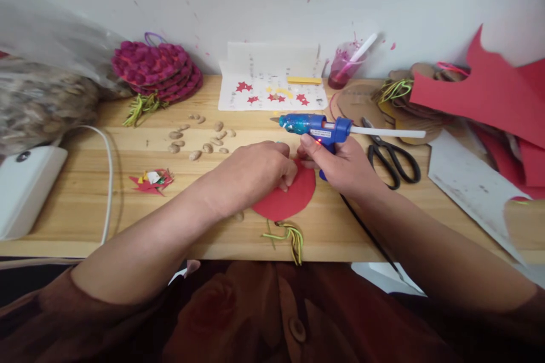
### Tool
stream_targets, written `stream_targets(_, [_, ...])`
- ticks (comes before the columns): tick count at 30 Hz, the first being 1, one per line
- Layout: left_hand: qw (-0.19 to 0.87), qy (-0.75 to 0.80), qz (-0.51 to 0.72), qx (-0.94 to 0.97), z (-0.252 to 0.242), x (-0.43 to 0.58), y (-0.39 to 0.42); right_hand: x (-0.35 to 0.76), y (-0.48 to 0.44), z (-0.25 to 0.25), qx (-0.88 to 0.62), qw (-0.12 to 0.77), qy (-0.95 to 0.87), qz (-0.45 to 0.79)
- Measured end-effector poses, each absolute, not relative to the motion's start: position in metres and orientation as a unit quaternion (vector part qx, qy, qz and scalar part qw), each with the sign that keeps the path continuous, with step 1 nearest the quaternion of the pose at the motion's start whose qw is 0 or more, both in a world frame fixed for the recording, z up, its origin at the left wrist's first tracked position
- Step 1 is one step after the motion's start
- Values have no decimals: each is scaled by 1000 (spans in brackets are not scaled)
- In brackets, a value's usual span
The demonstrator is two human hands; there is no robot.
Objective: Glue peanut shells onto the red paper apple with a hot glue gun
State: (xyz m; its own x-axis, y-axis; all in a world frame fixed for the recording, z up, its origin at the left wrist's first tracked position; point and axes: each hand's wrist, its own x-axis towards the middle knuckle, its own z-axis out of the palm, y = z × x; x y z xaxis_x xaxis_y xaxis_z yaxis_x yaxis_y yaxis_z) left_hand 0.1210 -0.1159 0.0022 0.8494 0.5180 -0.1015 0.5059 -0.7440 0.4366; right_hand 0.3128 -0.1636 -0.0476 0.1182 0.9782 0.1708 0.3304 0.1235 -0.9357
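A blue hot glue gun [313, 126] with a long white glue stick is gripped in my right hand [347, 165], its nozzle pointing left and a small red light glowing on it. My left hand [261, 170] is closed, fingers curled down at the upper part of a round red paper piece [287, 201]; whatever the fingertips hold is hidden. From the lower edge of the red piece hangs a yellow-green string tassel [294, 241]. Several pale beans or shelled nuts [208, 148] lie scattered left of the hands.
Black-handled scissors [394, 161] lie to the right, near red paper sheets [489, 96] and brown cardboard shapes. Behind are a white paper with red stars [230, 96] and a cup [340, 71]. Left stand magenta bumpy pieces [155, 65], a white power box [32, 187] and paper scraps [151, 181].
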Motion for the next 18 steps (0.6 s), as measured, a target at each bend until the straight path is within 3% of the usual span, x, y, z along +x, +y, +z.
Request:
stream_targets(11, [276,227,9,934,9,116,-104,313,-163,-48,-592,467,-535,382])
stream_targets(18, [119,252,141,950,17,83,-129,312,-161,-51,-580,488,-514,400])
